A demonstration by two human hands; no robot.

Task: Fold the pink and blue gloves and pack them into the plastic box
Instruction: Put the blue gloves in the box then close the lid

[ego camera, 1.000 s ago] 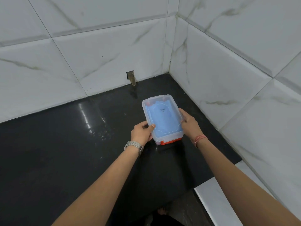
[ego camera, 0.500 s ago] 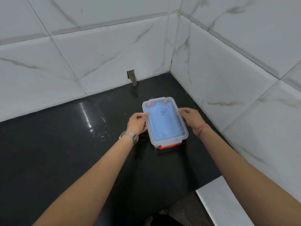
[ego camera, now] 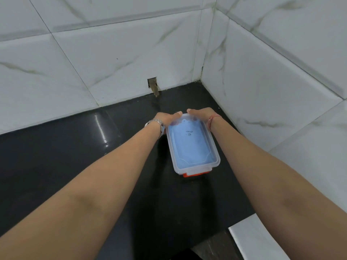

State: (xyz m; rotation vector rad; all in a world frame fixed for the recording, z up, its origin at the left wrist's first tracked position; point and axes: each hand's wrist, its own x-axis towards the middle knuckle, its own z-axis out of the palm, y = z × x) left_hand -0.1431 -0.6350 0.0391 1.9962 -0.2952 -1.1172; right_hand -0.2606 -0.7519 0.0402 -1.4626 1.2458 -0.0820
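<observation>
A clear plastic box (ego camera: 216,156) with its lid on stands on the black counter (ego camera: 75,147) near the corner of the tiled walls. Blue glove material (ego camera: 189,145) shows through the lid; no pink glove is visible. An orange latch (ego camera: 196,174) sits closed at the box's near end. My left hand (ego camera: 166,117), with a metal watch on the wrist, curls over the far left corner of the box. At the far right corner my right hand (ego camera: 201,114) grips the rim, a red thread on its wrist. The fingers of both hands are hidden behind the far end.
White marble-look tiled walls (ego camera: 262,91) close in behind and to the right of the counter. A small hole with a stub (ego camera: 153,87) sits in the back wall just above the counter. The counter's front edge and a white ledge (ego camera: 253,239) lie at lower right.
Both hands slid from the box's long sides to its far end. The view has shifted, so the box now lies closer below me.
</observation>
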